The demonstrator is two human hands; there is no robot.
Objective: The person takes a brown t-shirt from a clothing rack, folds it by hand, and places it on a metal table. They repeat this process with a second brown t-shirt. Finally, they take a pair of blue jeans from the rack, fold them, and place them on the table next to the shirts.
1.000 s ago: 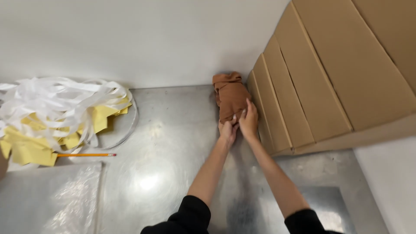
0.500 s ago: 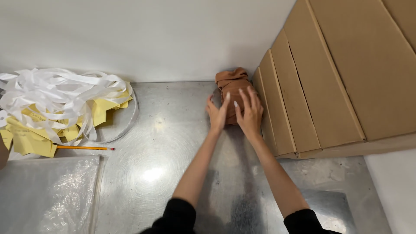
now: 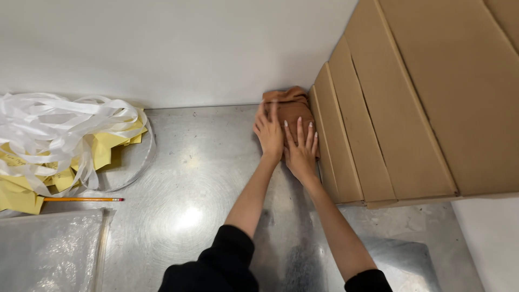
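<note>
At lower left a clear plastic bag (image 3: 48,249) lies flat on the metal worktop (image 3: 184,216); its contents cannot be told. Just above it lies an orange pencil (image 3: 84,199). Farther up, white plastic strips (image 3: 59,124) heap over yellow paper sheets (image 3: 102,151). At upper centre, both hands, left (image 3: 269,135) and right (image 3: 300,148), press flat with fingers spread on a brown cloth bundle (image 3: 292,105), wedged against stacked cardboard boxes (image 3: 400,108) and the wall.

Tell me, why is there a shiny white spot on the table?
Head view: a lamp overhead glares off the metal table, showing swirl scratches; the left hand and right hand on the brown bundle look sharp, with soft shadows under the arms.
</note>
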